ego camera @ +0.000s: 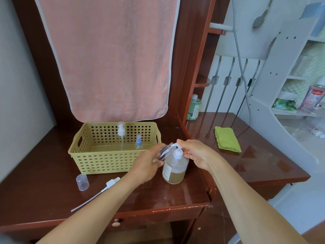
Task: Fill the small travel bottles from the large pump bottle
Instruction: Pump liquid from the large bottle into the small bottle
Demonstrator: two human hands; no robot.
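The large pump bottle [173, 170], clear with yellowish liquid low inside, stands on the brown desk right of the basket. My right hand [193, 153] rests on its white pump head, fingers over the nozzle. My left hand [146, 164] holds a small clear travel bottle [164, 152] tilted, its open mouth up against the nozzle. Two other small bottles stand in the yellow perforated basket [98, 162]: one with a white pump top [121, 132], one with a blue spray top [138, 142]. A removed white pump cap with its long tube [110, 183] and a clear cap [82, 182] lie on the desk.
A pink towel [109, 55] hangs behind the basket. On the adjoining desk to the right lie a folded green cloth [226, 140] and a green-liquid bottle [194, 107] at the back. White shelving stands further right.
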